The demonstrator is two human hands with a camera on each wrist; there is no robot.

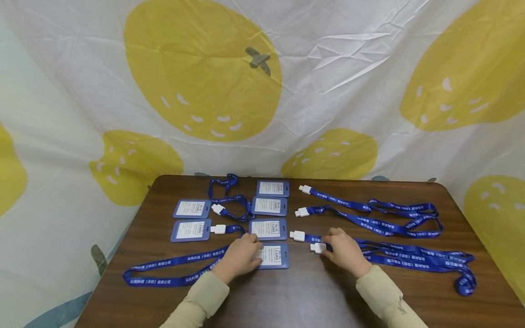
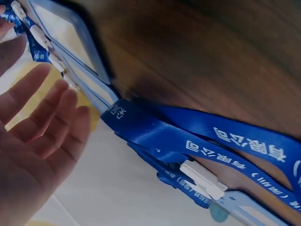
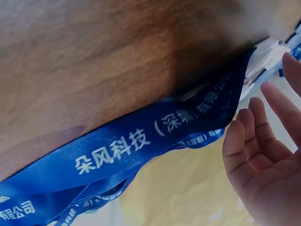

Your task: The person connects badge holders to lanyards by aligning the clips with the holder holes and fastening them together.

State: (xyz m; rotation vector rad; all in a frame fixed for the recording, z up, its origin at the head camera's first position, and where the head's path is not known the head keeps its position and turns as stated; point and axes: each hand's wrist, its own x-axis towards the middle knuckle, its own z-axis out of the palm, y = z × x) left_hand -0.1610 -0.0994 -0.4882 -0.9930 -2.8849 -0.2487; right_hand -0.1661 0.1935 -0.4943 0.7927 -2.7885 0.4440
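Note:
In the head view my left hand (image 1: 241,257) is over the left end of the nearest blue card holder (image 1: 275,256) in the middle column. Its fingers look loosely bent in the left wrist view, with nothing between them; whether they touch the holder I cannot tell. A blue lanyard (image 1: 153,265) loops out to the left of that wrist. My right hand (image 1: 345,251) is by the nearest white clip (image 1: 317,248), over its blue lanyard (image 1: 410,262). The right wrist view shows relaxed fingers beside the printed strap (image 3: 141,136), gripping nothing visible.
Behind, several card holders (image 1: 269,206) continue the middle column. Two more holders (image 1: 191,230) lie left, near lanyards with white clips (image 1: 218,229). Further lanyards (image 1: 381,225) stretch across the right side of the brown table (image 1: 295,296). A fruit-patterned cloth (image 1: 344,91) hangs behind.

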